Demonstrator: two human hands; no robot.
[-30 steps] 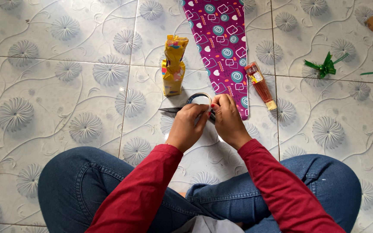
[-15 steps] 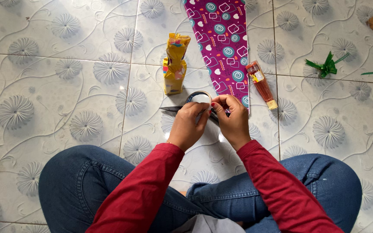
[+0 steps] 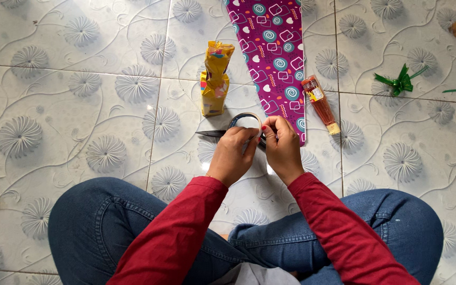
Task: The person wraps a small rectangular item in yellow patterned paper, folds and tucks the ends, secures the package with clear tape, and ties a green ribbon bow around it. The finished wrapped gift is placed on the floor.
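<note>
I see both hands close together over the tiled floor [image 3: 80, 105], working one roll of clear tape [image 3: 245, 121]. Left hand [image 3: 233, 155] is curled around the roll's near side, fingers closed on it; right hand [image 3: 281, 148] pinches at the roll's right edge with fingertips [image 3: 268, 125] touching it, nails red. The roll is held up just above the floor, ring facing the camera, in front of my crossed legs. Under the hands lies a pair of dark scissors [image 3: 212, 133], blades pointing left, handles hidden by the hands; I can't tell if they touch them. Just beyond, a yellow snack packet [image 3: 215, 79] stands upright on the floor. Right of it, a long strip of magenta patterned wrapping paper [image 3: 273, 53] runs away from me, its near tip beside the right hand. A small orange bottle [image 3: 319, 104] lies tilted along the paper's right edge. Farther right, well apart, a green ribbon bow [image 3: 397, 81]. Red sleeves, blue jeans.
</note>
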